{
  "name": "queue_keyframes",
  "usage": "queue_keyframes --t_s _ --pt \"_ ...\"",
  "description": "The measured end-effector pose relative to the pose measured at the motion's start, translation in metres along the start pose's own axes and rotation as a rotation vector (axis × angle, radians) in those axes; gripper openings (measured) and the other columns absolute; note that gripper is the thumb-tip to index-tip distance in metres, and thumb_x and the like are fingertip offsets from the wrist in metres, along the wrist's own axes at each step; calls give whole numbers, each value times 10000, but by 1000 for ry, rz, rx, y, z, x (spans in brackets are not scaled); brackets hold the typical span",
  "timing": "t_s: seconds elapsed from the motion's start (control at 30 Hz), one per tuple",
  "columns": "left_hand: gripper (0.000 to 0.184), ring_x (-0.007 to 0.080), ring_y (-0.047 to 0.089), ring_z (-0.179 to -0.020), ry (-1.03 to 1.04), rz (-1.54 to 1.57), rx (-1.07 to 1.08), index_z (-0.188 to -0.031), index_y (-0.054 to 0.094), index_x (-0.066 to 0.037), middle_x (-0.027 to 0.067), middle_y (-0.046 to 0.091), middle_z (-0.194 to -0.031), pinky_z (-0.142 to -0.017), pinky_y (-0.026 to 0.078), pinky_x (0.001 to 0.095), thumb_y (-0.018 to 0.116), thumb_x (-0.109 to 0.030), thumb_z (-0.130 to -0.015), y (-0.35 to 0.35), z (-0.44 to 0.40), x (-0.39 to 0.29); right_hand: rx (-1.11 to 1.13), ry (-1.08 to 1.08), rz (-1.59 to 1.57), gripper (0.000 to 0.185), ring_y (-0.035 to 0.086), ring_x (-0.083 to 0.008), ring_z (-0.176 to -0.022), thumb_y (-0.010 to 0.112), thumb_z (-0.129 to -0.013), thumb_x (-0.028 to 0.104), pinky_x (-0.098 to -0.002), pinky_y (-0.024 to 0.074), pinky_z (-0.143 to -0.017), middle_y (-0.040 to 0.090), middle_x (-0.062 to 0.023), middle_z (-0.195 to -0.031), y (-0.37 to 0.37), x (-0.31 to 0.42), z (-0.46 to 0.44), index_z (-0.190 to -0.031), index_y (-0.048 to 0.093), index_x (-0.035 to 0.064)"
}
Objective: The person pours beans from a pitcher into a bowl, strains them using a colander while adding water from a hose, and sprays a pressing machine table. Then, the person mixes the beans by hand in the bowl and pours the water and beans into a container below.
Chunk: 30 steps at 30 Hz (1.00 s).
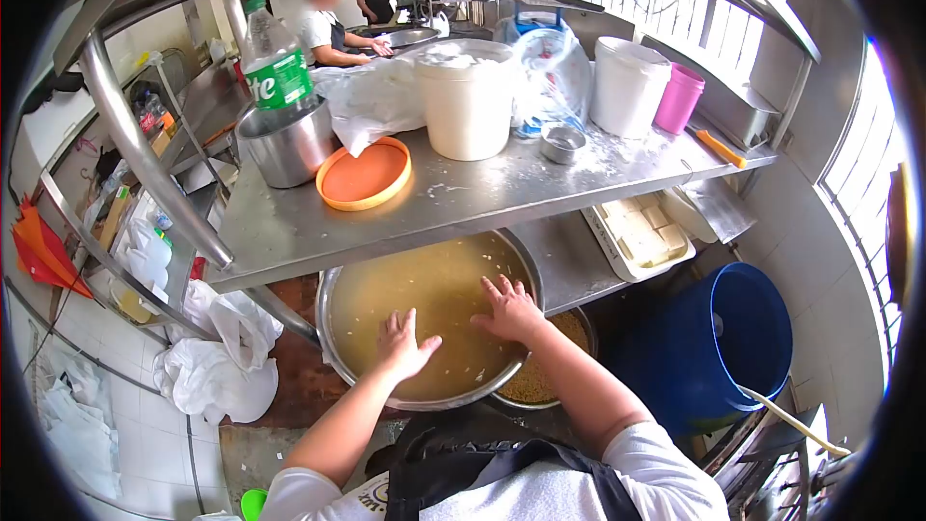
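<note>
A large round metal basin [333, 367] full of cloudy yellowish liquid sits below the steel table, with small pale bits floating on the surface. My left hand [406, 347] is over the left middle of the liquid, fingers spread and holding nothing. On the right side, my right hand [506, 312] is also spread, palm down, above or just at the liquid. Whether either hand touches the surface I cannot tell. A second container of yellow grains [555, 367] stands beside the basin, partly hidden beneath my right forearm.
The steel table [463, 193] holds a white bucket [466, 106], an orange lid [365, 174], a steel pot [289, 150], and a green-labelled bottle [277, 68]. A blue barrel [675, 357] stands right; white blocks fill a tray [622, 256]. Another person [328, 29] works behind.
</note>
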<state>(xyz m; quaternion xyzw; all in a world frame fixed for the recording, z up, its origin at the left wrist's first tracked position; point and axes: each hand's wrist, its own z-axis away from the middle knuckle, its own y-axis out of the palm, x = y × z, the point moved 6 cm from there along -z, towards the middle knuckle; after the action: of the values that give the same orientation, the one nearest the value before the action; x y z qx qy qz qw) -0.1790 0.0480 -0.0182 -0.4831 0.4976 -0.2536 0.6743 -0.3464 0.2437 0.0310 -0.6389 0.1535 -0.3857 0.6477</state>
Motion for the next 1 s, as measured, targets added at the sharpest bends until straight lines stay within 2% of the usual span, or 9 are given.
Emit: queue_keyframes --t_s 0.17,0.2,0.27,0.4,0.47,0.57,0.8,0.87,1.0 --pt "1001 514 306 -1522 -232 -78 41 -1649 294 -116 315 291 -1661 -1253 281 577 689 -664 -910 -20 -71 54 38 69 -107 1037 262 -546 -1536 652 -907 703 -552 291 -1262 243 -270 -1705 65 -35 -93 -1691 220 178" --pt "1001 514 306 -1522 -230 -77 45 -1649 294 -116 315 291 -1661 -1253 281 577 689 -664 -910 -15 -84 68 9 57 -69 1049 265 -492 -1552 659 -905 692 -517 301 -1263 255 -267 -1702 96 -51 -119 -1690 212 158" --pt "932 500 326 -1519 -329 -65 81 -1636 338 -141 305 330 -1646 -1257 282 565 649 -672 -938 -1 -110 102 38 114 -284 1074 318 -452 -1541 671 -893 689 -456 347 -1245 316 -265 -1677 47 -16 -94 -1673 225 101" --pt "748 455 383 -1504 -465 -174 282 -1611 404 -146 251 407 -1629 -1243 315 563 512 -616 -1038 22 -141 138 91 170 -393 1069 385 -445 -1506 668 -885 713 -474 372 -1225 369 -259 -1652 63 -7 -113 -1657 263 95" --pt "769 444 375 -1511 -485 -143 332 -1612 401 -137 246 397 -1637 -1249 305 547 496 -634 -1033 35 -152 147 10 277 -304 1058 455 -429 -1464 668 -868 741 -474 396 -1203 441 -257 -1609 68 -10 -112 -1632 327 95" --pt "801 426 364 -1522 -501 -54 340 -1615 397 -124 240 382 -1648 -1258 291 522 472 -663 -1026 51 -162 152 72 229 -295 1068 491 -402 -1444 658 -845 791 -463 404 -1198 514 -250 -1555 75 -12 -119 -1599 404 79" --pt "882 385 338 -1548 -508 176 384 -1620 387 -93 224 347 -1675 -1279 257 466 415 -729 -1009 84 -154 152 262 141 -380 1131 492 -381 -1452 582 -796 903 -456 409 -1196 526 -242 -1552 88 -15 -132 -1510 541 27" --pt "906 373 330 -1556 -520 245 394 -1621 384 -84 220 337 -1683 -1285 247 450 399 -748 -1005 100 -151 158 407 267 -466 1129 436 -372 -1499 630 -784 880 -465 367 -1231 474 -260 -1588 74 -3 -118 -1530 525 39" --pt "935 341 331 -1564 -361 604 383 -1617 403 -96 194 342 -1692 -1288 247 431 400 -784 -984 110 -143 137 336 224 -391 1088 432 -373 -1502 622 -805 865 -461 353 -1240 492 -264 -1573 88 -1 -124 -1517 547 45"
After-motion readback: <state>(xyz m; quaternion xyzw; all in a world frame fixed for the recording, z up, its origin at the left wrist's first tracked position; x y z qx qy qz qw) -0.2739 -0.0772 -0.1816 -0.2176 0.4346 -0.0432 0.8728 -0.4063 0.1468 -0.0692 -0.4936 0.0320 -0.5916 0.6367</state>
